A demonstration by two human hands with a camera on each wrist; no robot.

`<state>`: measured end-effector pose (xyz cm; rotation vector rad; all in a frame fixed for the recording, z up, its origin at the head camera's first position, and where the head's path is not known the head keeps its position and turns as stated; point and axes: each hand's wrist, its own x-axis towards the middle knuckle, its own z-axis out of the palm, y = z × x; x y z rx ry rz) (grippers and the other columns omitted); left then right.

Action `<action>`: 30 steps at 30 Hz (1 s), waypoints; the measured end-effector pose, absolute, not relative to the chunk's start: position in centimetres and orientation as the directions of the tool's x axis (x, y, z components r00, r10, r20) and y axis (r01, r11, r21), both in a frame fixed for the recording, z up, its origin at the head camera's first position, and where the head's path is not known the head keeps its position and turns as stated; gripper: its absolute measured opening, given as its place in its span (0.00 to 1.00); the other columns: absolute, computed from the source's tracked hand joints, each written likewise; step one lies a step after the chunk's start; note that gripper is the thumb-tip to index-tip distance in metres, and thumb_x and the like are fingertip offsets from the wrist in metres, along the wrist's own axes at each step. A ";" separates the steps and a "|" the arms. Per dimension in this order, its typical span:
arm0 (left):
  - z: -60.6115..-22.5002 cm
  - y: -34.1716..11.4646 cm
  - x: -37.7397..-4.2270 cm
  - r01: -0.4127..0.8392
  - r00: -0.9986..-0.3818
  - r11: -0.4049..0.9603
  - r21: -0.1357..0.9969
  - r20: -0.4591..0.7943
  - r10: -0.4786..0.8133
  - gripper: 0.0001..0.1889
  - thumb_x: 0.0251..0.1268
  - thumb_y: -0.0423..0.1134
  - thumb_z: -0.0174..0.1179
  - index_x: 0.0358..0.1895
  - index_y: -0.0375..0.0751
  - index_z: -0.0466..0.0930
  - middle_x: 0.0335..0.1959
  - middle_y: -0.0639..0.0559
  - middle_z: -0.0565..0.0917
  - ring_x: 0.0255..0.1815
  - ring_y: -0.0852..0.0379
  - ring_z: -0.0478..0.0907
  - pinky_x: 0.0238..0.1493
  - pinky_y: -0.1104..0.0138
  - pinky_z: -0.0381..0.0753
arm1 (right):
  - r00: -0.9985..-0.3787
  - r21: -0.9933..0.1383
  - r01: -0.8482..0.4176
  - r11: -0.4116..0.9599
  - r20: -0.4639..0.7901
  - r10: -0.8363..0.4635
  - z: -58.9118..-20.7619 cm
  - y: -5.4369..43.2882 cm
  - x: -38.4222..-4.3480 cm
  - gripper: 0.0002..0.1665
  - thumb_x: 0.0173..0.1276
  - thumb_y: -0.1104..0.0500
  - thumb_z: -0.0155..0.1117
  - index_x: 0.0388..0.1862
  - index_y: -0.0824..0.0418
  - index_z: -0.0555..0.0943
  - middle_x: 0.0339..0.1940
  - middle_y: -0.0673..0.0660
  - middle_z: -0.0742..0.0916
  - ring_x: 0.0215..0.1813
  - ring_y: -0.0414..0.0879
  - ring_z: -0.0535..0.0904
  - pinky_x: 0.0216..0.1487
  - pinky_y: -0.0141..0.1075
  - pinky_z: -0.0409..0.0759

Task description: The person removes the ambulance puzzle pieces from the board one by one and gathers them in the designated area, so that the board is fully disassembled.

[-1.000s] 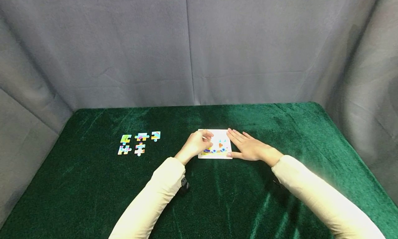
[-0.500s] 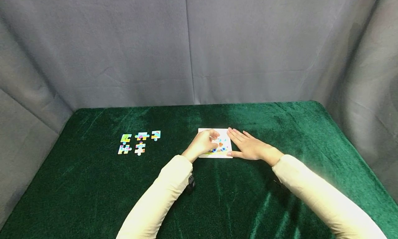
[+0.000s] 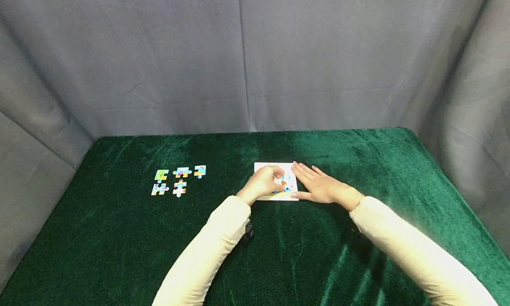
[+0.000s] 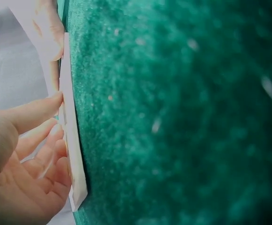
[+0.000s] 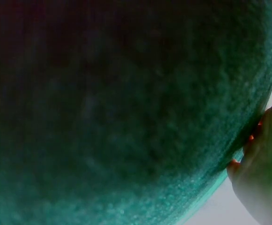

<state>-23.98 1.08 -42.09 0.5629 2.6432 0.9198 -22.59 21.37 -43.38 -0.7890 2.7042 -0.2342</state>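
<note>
A white puzzle board (image 3: 279, 198) with a colourful picture lies flat at the middle of the table. My left hand (image 3: 263, 181) is over its left part, hiding much of the picture. In the left wrist view the thumb (image 4: 37, 112) reaches the board's surface, and the other fingers are loosely bent close beside it. Thumb and index fingertip stand apart, and no piece shows between them. My right hand (image 3: 320, 187) lies flat with straight fingers, its fingertips and thumb on the board's right edge. In the right wrist view only part of this hand (image 5: 264, 159) shows.
Several loose jigsaw pieces lie in two rows at the left, among them a green corner piece (image 3: 161, 175) and a blue and orange piece (image 3: 200, 170). Dark green velvet cloth (image 3: 119, 244) covers the table. A grey curtain (image 3: 179, 67) hangs behind it.
My left hand has moved right over the board, with the thumb and fingers further across the picture. The right hand keeps its place at the right edge. The loose pieces have not moved.
</note>
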 end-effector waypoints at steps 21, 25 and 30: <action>-42.2 1.2 -24.1 0.253 -0.876 0.726 0.640 -0.167 0.452 0.21 0.56 0.34 0.68 0.55 0.37 0.78 0.48 0.44 0.82 0.51 0.51 0.78 0.53 0.59 0.77 | -0.798 -0.253 -0.483 0.838 -0.266 -0.541 -43.4 21.3 -22.6 0.49 0.71 0.39 0.50 0.77 0.64 0.43 0.79 0.62 0.49 0.80 0.57 0.44 0.77 0.57 0.43; -42.2 1.2 -24.1 0.244 -0.878 0.718 0.652 -0.166 0.449 0.21 0.55 0.34 0.68 0.54 0.39 0.78 0.46 0.45 0.81 0.48 0.52 0.77 0.50 0.60 0.76 | -0.798 -0.269 -0.468 0.842 -0.281 -0.533 -43.3 21.2 -22.6 0.50 0.71 0.38 0.49 0.77 0.64 0.43 0.80 0.62 0.48 0.80 0.57 0.43 0.77 0.57 0.42; -42.2 1.2 -24.1 0.240 -0.880 0.713 0.659 -0.163 0.447 0.21 0.54 0.35 0.69 0.53 0.39 0.78 0.45 0.46 0.81 0.46 0.52 0.77 0.48 0.62 0.76 | -0.795 -0.284 -0.454 0.845 -0.298 -0.528 -43.2 21.2 -22.7 0.48 0.73 0.38 0.46 0.77 0.64 0.42 0.80 0.62 0.47 0.80 0.57 0.41 0.77 0.57 0.40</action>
